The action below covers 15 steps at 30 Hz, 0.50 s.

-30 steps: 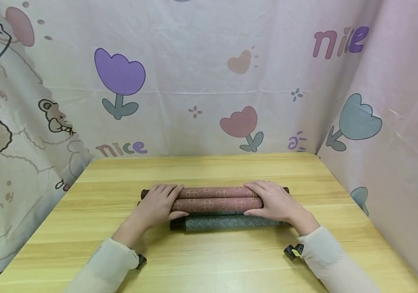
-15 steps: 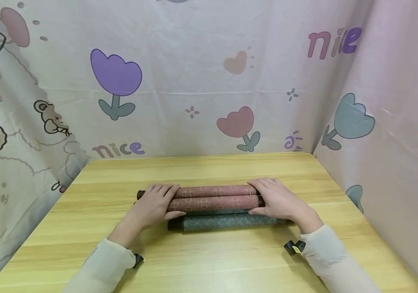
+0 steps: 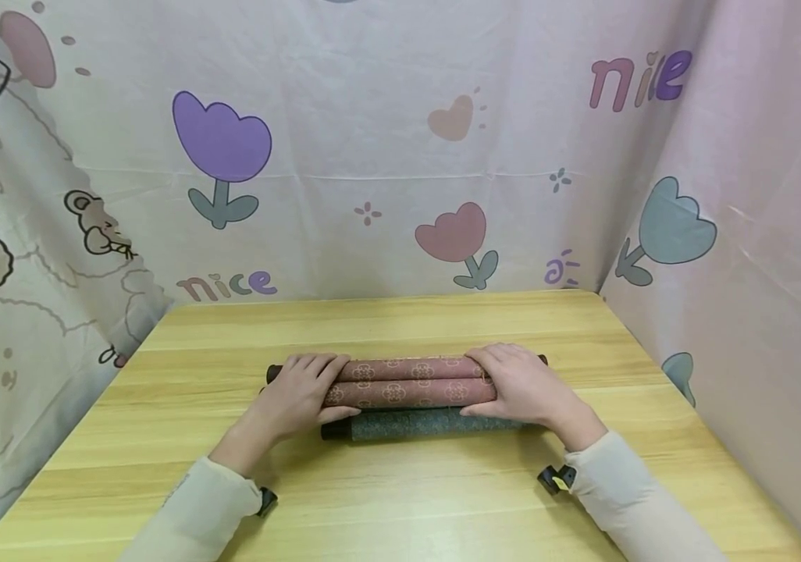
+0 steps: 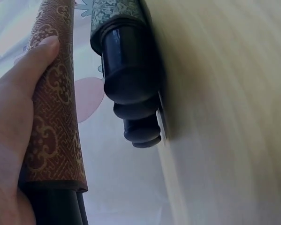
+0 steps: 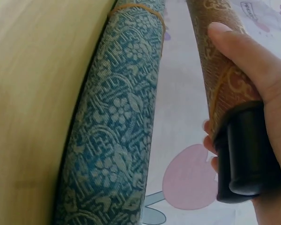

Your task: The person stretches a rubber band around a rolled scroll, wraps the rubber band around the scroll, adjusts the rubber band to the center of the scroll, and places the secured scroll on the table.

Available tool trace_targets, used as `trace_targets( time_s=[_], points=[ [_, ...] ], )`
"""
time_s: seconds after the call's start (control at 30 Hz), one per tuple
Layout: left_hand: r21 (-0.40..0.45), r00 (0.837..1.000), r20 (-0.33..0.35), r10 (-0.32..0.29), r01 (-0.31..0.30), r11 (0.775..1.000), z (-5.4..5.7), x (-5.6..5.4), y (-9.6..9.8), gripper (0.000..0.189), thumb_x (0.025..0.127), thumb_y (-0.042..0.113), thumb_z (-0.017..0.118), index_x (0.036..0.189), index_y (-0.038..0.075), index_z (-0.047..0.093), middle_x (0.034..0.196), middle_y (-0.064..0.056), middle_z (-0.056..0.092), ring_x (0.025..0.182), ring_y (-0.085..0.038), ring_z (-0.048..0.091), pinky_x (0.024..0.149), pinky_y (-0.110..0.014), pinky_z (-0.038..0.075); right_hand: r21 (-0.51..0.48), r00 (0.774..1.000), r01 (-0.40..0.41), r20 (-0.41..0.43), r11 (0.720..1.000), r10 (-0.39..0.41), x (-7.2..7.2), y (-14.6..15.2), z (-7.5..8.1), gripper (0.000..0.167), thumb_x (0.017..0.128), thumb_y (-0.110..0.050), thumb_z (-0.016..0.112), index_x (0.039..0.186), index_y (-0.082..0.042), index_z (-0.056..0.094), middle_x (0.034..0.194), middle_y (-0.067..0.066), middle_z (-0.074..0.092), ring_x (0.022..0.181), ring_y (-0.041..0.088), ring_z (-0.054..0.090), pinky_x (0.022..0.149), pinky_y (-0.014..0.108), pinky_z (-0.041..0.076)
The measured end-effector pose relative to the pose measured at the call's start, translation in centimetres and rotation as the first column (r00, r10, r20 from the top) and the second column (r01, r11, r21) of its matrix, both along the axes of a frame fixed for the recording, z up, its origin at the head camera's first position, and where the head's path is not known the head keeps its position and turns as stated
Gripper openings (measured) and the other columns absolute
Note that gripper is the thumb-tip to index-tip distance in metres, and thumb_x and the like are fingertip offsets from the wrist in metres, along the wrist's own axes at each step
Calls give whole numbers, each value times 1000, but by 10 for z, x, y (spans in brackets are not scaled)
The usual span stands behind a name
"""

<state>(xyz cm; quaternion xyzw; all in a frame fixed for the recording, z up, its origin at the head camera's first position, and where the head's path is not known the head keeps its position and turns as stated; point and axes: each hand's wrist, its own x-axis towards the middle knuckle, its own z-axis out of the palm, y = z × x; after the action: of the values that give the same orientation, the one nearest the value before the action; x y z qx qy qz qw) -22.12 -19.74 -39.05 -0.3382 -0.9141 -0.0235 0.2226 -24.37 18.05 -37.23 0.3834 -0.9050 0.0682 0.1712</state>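
Note:
Two hanging scrolls in reddish brocade with gold flower patterns, a front one [image 3: 400, 393] and a back one [image 3: 400, 369], lie side by side in both hands. My left hand [image 3: 295, 396] grips them near their left ends, thumb along the front. Near the right ends, my right hand [image 3: 527, 386] holds them the same way, hiding part of the black rod ends [image 5: 246, 150]. Below and nearer me, a blue-green brocade scroll [image 3: 407, 425] rests on the table. Several black knobs [image 4: 131, 65] line up in the left wrist view, beside the green brocade [image 4: 116, 10].
The light wood table [image 3: 400, 499] runs back to a printed fabric curtain [image 3: 344, 234]. More curtain [image 3: 759, 328] hangs along the right side. Small black wrist devices stick out by the left cuff [image 3: 267, 501] and the right cuff [image 3: 555, 478].
My right hand slides outward, baring the front red scroll's black right end, then comes back inward over it. The left hand keeps its hold. The head view shifts slightly.

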Motion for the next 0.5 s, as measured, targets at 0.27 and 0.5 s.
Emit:
trace_targets(
  time_s=[0.27, 0.5],
  points=[
    [41, 999, -25, -28, 29, 999, 1, 2, 5, 81, 84, 63, 65, 136, 2, 53, 120, -16, 62, 108, -36, 59, 93, -53, 45, 10, 999, 13, -41, 1000, -13, 3, 2, 1, 94, 78, -76, 60, 136, -3, 53, 122, 14, 62, 113, 34, 58, 98, 52, 44],
    [42, 1000, -31, -3, 4, 999, 1, 3, 2, 81, 83, 63, 66, 135, 2, 54, 120, -15, 62, 108, -36, 60, 94, -52, 46, -8, 996, 5, 91, 1000, -4, -1, 15, 9, 104, 70, -67, 75, 147, -6, 41, 133, 15, 57, 122, 34, 53, 103, 53, 39]
  ],
)
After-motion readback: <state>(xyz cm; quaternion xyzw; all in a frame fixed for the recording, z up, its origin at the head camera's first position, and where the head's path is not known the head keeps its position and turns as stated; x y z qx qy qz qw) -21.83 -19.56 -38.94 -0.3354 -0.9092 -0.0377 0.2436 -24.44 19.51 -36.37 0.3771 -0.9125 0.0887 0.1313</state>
